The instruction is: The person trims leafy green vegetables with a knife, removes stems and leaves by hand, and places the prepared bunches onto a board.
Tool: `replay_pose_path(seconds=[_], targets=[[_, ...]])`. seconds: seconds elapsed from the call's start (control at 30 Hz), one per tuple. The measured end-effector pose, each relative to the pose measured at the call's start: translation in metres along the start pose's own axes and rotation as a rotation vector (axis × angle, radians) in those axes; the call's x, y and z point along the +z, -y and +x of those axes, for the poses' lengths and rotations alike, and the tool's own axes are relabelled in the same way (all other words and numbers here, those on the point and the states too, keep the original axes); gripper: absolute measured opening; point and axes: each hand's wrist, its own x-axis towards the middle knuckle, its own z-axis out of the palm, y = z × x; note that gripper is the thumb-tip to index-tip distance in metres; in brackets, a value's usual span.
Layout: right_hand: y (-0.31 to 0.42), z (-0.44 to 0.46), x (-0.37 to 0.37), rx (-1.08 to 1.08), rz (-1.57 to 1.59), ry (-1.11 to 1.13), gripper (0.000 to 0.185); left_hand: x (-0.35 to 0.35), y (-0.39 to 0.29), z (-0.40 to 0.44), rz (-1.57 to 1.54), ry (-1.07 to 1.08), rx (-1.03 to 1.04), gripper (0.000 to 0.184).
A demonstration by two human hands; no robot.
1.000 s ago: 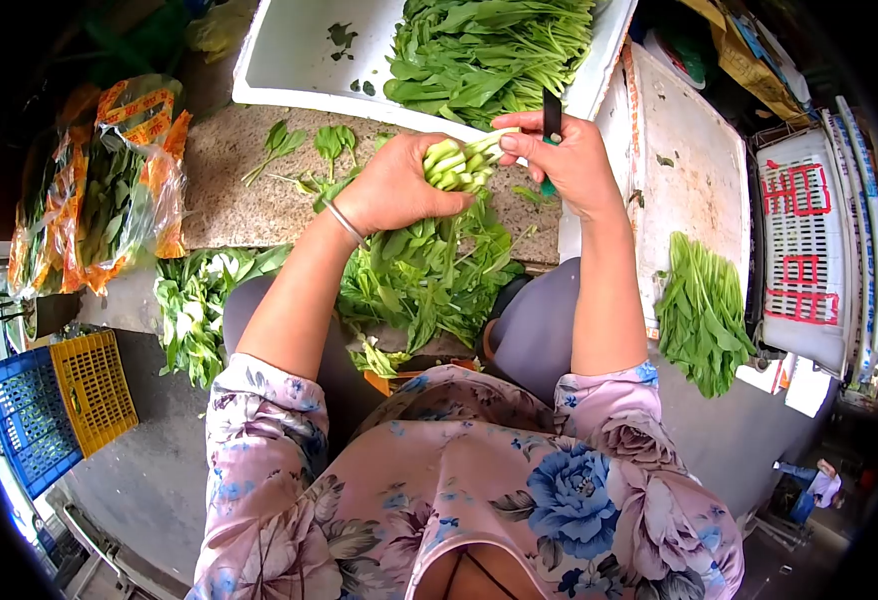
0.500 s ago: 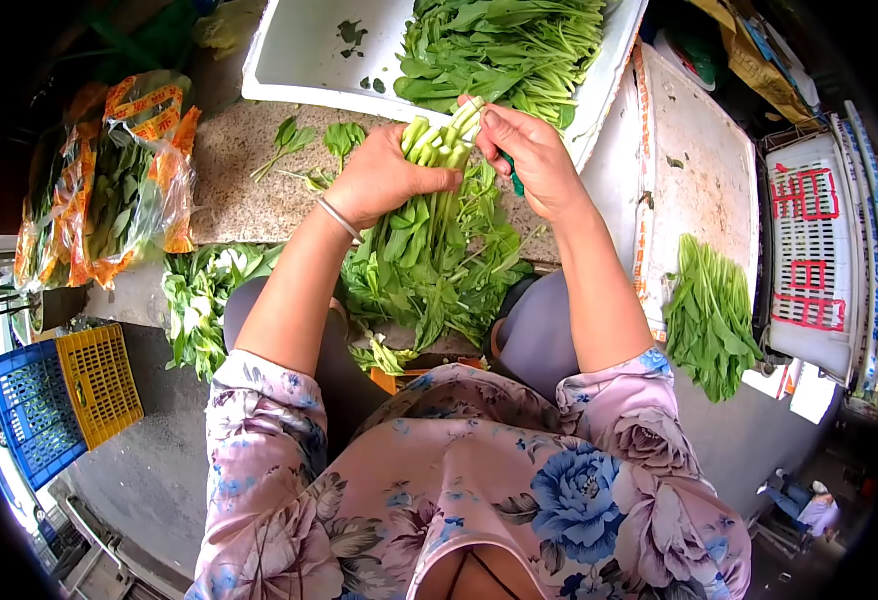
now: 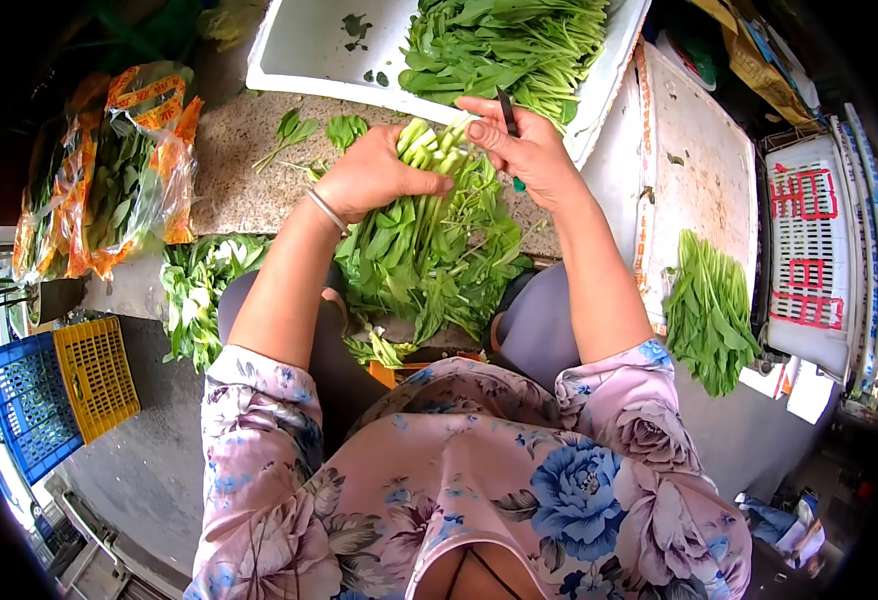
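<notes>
My left hand (image 3: 371, 182) is closed around a bunch of leafy greens (image 3: 404, 240), with the pale cut stem ends pointing up and away from me. Just right of those ends, my right hand (image 3: 531, 158) grips a small knife (image 3: 507, 112); its dark blade sticks up past the fingers and a bit of green handle shows below the palm. Thumb and forefinger of that hand are near the stems; whether they touch is unclear. Loose greens (image 3: 484, 270) lie below the bunch, between my knees.
Beyond my hands stands a white foam box (image 3: 334, 92) with stacked greens (image 3: 504, 50). A foam lid or box (image 3: 704, 150) and another bunch of greens (image 3: 711, 315) are at right. Bagged greens (image 3: 119, 180) and a blue-and-yellow crate (image 3: 64, 395) sit at left.
My right hand has opened slightly away from the stem ends, and the knife blade now points upward in view. My left hand has shifted slightly left, still holding the bunch.
</notes>
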Motion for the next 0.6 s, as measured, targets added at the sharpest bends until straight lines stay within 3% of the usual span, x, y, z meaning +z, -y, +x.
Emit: replay_pose_path(seconds=[0.13,0.2,0.27,0.33,0.37,0.4,0.43,0.5,0.53,0.6], targets=[[-0.004,0.006,-0.006,0.043,-0.018,0.037,0.028,0.001,0.002,0.003,-0.013,-0.035,0.013,0.032],[-0.009,0.013,-0.014,0.038,0.015,0.007,0.025,-0.003,0.005,0.007,-0.27,-0.191,0.042,0.031],[-0.01,0.016,-0.023,0.051,-0.022,-0.181,0.025,-0.019,0.008,0.01,-0.277,-0.285,-0.022,0.025],[-0.006,0.015,-0.032,0.04,-0.271,-0.259,0.025,-0.026,0.008,0.011,-0.029,-0.477,-0.094,0.024],[-0.012,0.017,-0.037,0.031,-0.33,-0.239,0.026,-0.029,0.011,0.012,0.28,-0.555,-0.103,0.024],[-0.016,0.018,-0.039,0.023,-0.388,-0.219,0.027,-0.03,0.018,0.014,0.28,-0.549,-0.11,0.024],[-0.021,0.019,-0.041,0.031,-0.386,-0.221,0.027,-0.03,0.025,0.015,0.799,-0.681,0.191,0.03],[-0.026,0.021,-0.04,0.047,-0.502,-0.101,0.027,-0.024,0.034,0.016,1.256,-0.783,0.518,0.04],[-0.028,0.02,-0.037,0.052,-0.499,-0.102,0.027,-0.022,0.034,0.017,1.258,-0.778,0.515,0.04],[-0.027,0.019,-0.028,0.045,-0.521,0.037,0.025,-0.02,0.03,0.019,0.458,-0.275,-0.153,0.029]])
